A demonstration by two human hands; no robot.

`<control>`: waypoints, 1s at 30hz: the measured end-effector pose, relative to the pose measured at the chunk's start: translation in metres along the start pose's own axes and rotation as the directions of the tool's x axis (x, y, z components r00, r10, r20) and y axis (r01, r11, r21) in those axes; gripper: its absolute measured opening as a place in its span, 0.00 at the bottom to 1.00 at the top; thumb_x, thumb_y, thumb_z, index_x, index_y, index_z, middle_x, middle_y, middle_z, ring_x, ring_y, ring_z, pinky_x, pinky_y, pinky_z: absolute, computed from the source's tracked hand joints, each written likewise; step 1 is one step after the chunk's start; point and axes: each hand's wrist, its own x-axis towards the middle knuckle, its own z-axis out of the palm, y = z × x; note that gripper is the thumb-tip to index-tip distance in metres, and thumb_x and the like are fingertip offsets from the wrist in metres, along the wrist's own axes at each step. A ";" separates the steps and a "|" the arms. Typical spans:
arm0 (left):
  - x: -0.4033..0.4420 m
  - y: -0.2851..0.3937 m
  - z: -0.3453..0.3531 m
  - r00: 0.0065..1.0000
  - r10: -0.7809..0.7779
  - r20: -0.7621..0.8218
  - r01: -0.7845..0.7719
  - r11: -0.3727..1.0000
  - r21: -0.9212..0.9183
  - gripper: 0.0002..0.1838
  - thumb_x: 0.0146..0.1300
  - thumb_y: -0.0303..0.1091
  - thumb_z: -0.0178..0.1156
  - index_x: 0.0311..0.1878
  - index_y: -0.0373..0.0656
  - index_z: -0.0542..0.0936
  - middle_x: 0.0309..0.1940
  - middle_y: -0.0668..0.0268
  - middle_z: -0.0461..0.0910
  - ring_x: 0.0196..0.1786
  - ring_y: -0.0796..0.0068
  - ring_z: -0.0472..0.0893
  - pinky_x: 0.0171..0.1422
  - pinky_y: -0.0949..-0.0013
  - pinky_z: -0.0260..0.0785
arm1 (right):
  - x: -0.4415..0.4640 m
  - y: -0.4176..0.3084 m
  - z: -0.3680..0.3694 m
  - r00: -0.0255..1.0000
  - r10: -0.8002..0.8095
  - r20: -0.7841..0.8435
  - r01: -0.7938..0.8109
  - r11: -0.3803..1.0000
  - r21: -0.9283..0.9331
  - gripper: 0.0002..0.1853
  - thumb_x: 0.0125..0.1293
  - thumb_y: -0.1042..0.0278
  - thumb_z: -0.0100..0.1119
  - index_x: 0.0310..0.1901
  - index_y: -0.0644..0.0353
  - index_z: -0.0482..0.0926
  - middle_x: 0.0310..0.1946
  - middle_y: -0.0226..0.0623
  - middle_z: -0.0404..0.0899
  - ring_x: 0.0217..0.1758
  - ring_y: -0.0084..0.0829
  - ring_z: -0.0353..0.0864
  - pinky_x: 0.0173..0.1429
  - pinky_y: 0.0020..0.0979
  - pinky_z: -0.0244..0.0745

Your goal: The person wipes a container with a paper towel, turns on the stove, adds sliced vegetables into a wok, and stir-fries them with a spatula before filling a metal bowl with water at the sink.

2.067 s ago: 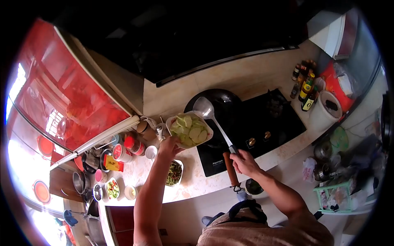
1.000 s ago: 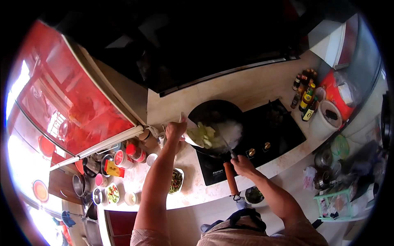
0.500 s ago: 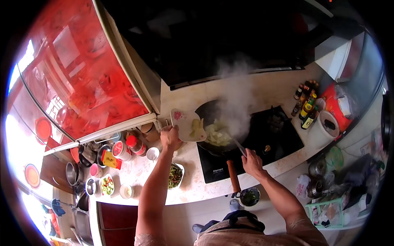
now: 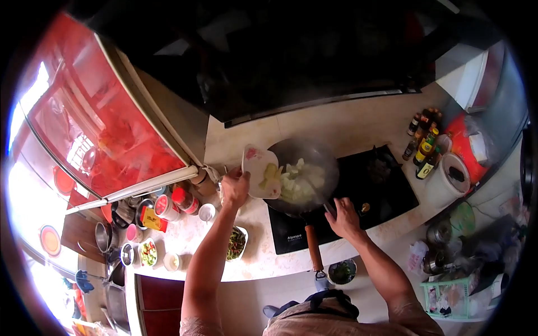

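My left hand [image 4: 235, 187] grips the near-left edge of a white bowl [image 4: 254, 165], which is tilted toward the wok and has a few pale green slices [image 4: 271, 178] clinging inside. The dark wok [image 4: 328, 161] sits on the black stove, with many pale green pieces [image 4: 300, 182] in it and thin steam over it. My right hand [image 4: 343, 217] is closed round the handle of a spatula [image 4: 318, 196], whose head is in the wok, blurred by steam. The wok's brown wooden handle [image 4: 314, 249] points toward me, left of my right hand.
Left on the counter [image 4: 260, 241] stand a dish of green strips [image 4: 236, 244], a dish of chopped vegetables [image 4: 148, 253], small bowls and jars [image 4: 185, 200]. Sauce bottles [image 4: 426, 147] and a white bucket [image 4: 448, 178] stand to the right. The range hood [image 4: 319, 104] hangs above the stove.
The bowl has gone from nearly level and full to tilted, and most slices have moved into the wok. Steam rose, then thinned. The spatula has come down from above the wok into it.
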 end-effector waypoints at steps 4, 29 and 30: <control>0.002 0.016 0.015 0.998 0.067 0.014 -0.068 0.995 0.068 0.21 0.55 0.40 0.60 0.51 0.42 0.83 0.36 0.52 0.86 0.40 0.63 0.86 0.48 0.63 0.75 | 0.076 -0.058 0.004 0.960 -0.271 -0.067 0.279 0.945 0.172 0.20 0.58 0.64 0.65 0.51 0.62 0.78 0.49 0.43 0.75 0.55 0.46 0.73 0.57 0.42 0.71; -0.121 -0.226 -0.134 0.694 -0.635 -0.339 0.123 0.569 -0.813 0.11 0.59 0.32 0.57 0.41 0.35 0.75 0.39 0.59 0.74 0.39 0.66 0.76 0.41 0.56 0.76 | 0.028 -0.048 -0.009 0.837 0.221 0.500 -0.062 0.947 -0.314 0.33 0.59 0.61 0.62 0.64 0.70 0.65 0.55 0.56 0.73 0.59 0.54 0.73 0.63 0.47 0.67; -0.131 -0.256 -0.142 0.761 -0.482 -0.434 0.235 0.829 -0.507 0.10 0.58 0.31 0.56 0.41 0.35 0.74 0.38 0.58 0.73 0.40 0.65 0.76 0.43 0.54 0.77 | 0.027 -0.035 0.004 0.849 0.248 0.468 -0.098 0.942 -0.321 0.31 0.60 0.63 0.60 0.63 0.70 0.66 0.55 0.56 0.73 0.60 0.54 0.72 0.63 0.47 0.66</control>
